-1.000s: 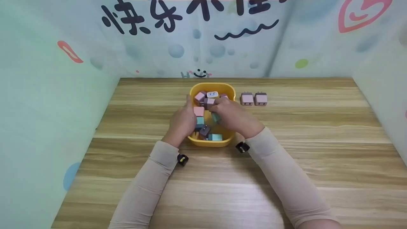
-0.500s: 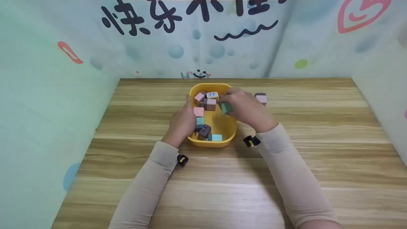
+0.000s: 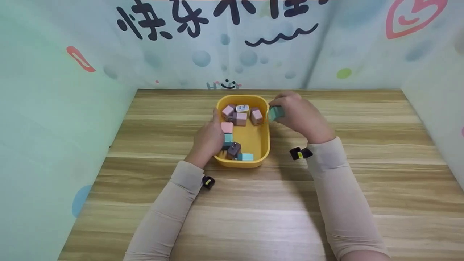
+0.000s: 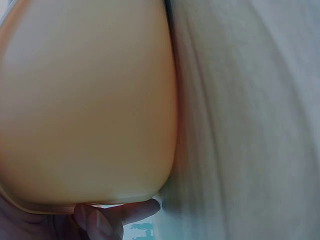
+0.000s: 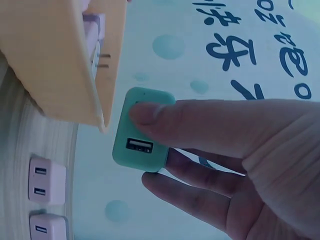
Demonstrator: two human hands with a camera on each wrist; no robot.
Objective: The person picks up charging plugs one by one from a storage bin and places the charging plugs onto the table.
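Note:
A yellow plastic bin (image 3: 243, 164) stands on the table with several plug chargers in it. My left hand (image 3: 208, 139) holds the bin's left side; in the left wrist view its fingertips (image 4: 102, 225) lie against the outer wall (image 4: 90, 110). My right hand (image 3: 302, 116) pinches a green USB wall charger (image 5: 140, 155) just off the bin's right rim. The thumb lies across its USB face, covering part of it. Pink chargers (image 3: 256, 116), a white one (image 3: 242, 108) and teal ones (image 3: 247, 157) sit in the bin.
Two pink chargers (image 5: 47, 180) stand on the table right of the bin, hidden behind my right hand in the head view. The wood-grain table (image 3: 362, 156) extends on both sides. A printed cloth backdrop (image 3: 174, 65) rises behind and at both sides.
My right hand has lifted the green charger out of the bin and carried it right, past the rim. My left hand and the bin have stayed in place.

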